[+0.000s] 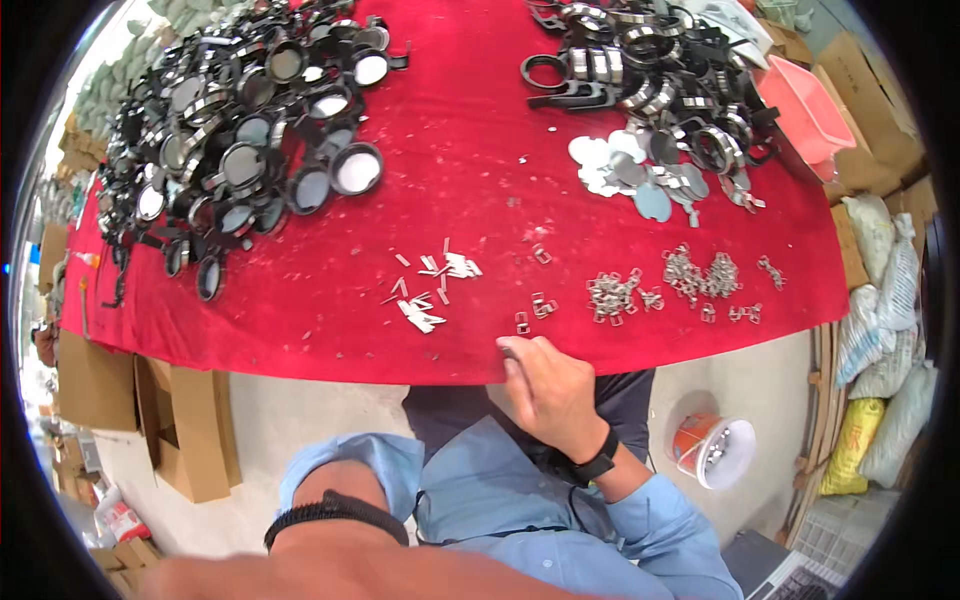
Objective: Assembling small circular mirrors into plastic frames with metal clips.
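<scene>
My right hand (pixel 552 393), with a black wristband, is at the table's front edge. Its fingers are curled and pressed together, and what they hold, if anything, is too small to make out. Just beyond its fingertips lie a few small metal clips (pixel 542 305); larger clusters of the clips (pixel 612 296) are further right. Small white strips (pixel 420 316) are scattered to the left of the hand. My left hand (pixel 330 575), above a black braided bracelet, is raised close at the lower edge, large and blurred, its fingers not distinguishable.
Black ring-shaped parts with round plates (pixel 240 165) heap up at the left; more black rings (pixel 650 60) pile at the back right. Silver discs (pixel 652 202) lie before them. A pink bin (pixel 815 120) stands at the right. On the floor are a bucket (pixel 735 455) and cardboard box (pixel 190 440).
</scene>
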`<state>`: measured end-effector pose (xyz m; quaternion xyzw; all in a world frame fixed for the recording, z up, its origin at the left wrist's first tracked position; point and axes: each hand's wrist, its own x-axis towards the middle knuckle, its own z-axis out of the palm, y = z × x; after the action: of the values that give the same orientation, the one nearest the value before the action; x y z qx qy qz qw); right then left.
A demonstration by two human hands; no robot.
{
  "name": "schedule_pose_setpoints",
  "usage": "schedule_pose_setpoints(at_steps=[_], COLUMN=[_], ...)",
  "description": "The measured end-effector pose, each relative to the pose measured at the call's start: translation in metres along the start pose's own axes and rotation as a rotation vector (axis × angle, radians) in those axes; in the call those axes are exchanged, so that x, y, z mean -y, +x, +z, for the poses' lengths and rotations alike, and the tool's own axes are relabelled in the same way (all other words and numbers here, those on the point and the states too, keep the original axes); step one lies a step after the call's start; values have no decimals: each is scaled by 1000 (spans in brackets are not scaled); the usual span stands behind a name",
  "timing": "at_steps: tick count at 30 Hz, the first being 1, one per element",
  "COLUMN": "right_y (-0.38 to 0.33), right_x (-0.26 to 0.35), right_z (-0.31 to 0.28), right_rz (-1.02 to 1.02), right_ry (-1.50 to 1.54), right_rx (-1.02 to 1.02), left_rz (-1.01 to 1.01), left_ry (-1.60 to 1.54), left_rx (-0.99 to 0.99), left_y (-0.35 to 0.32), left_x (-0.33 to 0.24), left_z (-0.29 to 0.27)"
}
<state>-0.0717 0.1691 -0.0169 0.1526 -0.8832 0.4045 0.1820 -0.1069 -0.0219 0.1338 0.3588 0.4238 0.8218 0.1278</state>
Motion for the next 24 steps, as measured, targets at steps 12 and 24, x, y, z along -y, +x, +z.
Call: schedule_pose_setpoints(at_steps=[12, 24], right_y=[-15, -11], right_x=[2, 0], right_z=[-4, -3], right_rz=[7, -17], right_ry=[32, 30], right_rx=[-46, -52], left_rz=[-12, -58], left_ry=[-98, -64], left_rx=[129, 223], left_y=[18, 27], left_x=[42, 47], left_z=[22, 36])
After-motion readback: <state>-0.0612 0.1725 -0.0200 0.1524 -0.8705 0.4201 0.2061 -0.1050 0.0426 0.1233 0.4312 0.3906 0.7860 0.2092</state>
